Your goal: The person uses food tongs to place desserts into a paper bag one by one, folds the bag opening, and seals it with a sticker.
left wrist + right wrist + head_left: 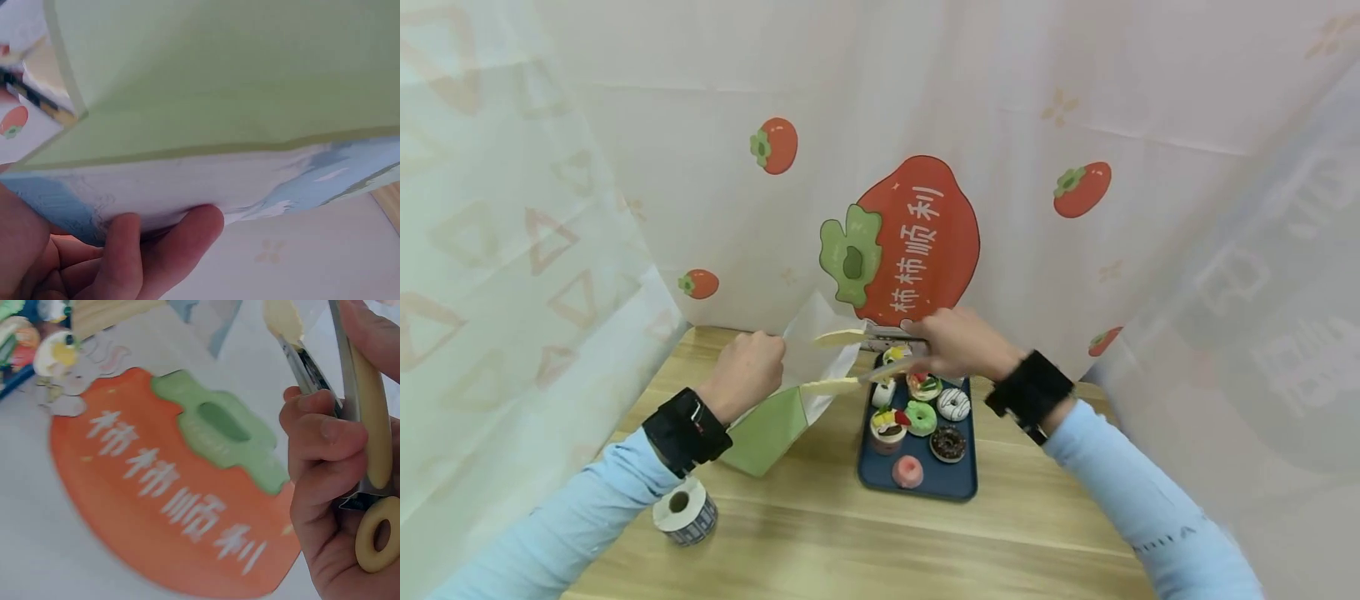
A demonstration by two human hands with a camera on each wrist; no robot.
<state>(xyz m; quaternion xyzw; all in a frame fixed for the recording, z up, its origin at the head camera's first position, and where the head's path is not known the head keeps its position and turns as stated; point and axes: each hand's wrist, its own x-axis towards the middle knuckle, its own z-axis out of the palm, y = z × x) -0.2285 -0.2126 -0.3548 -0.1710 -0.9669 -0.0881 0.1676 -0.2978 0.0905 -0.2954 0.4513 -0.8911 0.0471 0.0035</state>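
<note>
My left hand grips the side of a green and white paper bag, held tilted over the table. In the left wrist view its fingers curl against the printed outside of the bag, below the green panel. My right hand holds metal food tongs with cream-coloured grips, tips and a ring at the end. The tong tips point left at the bag's mouth and stand apart, with nothing visible between them.
Beneath the right hand, a dark blue tray carries toy pastries, among them a green donut, a chocolate donut and a pink cake. A roll of labels stands front left. A printed curtain hangs behind the table.
</note>
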